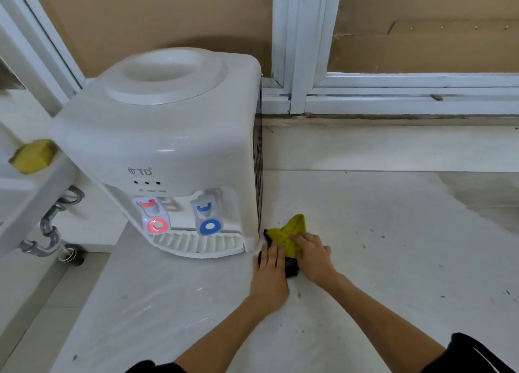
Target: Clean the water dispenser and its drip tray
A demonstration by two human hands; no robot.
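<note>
The water dispenser (pixel 168 148) is white and stands on the pale floor (pixel 393 246), just to the left of both hands. Its drip tray (pixel 196 243) is still clipped in at the bottom front, under the red tap (pixel 153 212) and the blue tap (pixel 206 214). The tray's right end is very close to the fingertips of the left hand (pixel 269 271). No bottle sits in the round hole on top.

Both hands are down on a yellow cloth (pixel 289 233) lying on the floor beside the dispenser's bottom right corner. The left hand lies flat with its fingers stretched out, pressing on the cloth and on something dark under it. I cannot tell what the dark thing is. The right hand (pixel 313 253) is curled over the cloth, pinching a fold of it.

I think the job is only starting. The cloth is being folded or picked up, and it is not touching the dispenser or the tray. So wiping the body, the taps and the tray all looks left to do.

Far to the left of the hands there is a yellow sponge (pixel 32 156) on a white sink (pixel 42 187), with grey pipes (pixel 47 232) below. Behind the hands is a white window frame (pixel 393 97). Nothing blocks the way from the hands to the tray.
</note>
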